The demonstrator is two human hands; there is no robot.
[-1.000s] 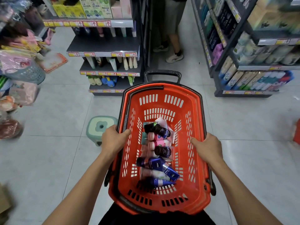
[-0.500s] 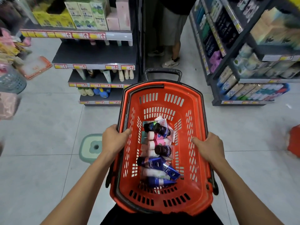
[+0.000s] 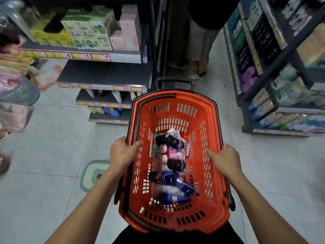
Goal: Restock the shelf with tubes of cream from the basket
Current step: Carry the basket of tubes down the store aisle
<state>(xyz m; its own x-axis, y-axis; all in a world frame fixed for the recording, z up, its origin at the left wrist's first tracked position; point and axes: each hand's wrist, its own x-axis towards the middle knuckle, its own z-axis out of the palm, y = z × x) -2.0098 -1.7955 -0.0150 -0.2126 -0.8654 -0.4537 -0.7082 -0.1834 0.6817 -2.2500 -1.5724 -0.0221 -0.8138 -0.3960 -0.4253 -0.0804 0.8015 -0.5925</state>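
I carry a red plastic basket [image 3: 207, 173] in front of me. My left hand [image 3: 123, 152] grips its left rim and my right hand [image 3: 226, 160] grips its right rim. Several cream tubes [image 3: 171, 166], pink, white, dark and blue, lie in a heap on the basket's bottom. Ahead on the left stands a dark shelf unit [image 3: 105, 73]. Its middle board is bare, and a few tubes stand on the lower boards.
A person [image 3: 198, 41] stands in the aisle just beyond the basket. Stocked shelves [image 3: 274, 71] line the right side. A green stool [image 3: 93, 173] sits on the floor under my left arm. Baskets and packaged goods [image 3: 15, 88] crowd the far left.
I have moved forward with the basket. The shelf unit and the person are closer, and the stool has slid back under my left arm. Both hands keep their grip on the rims.
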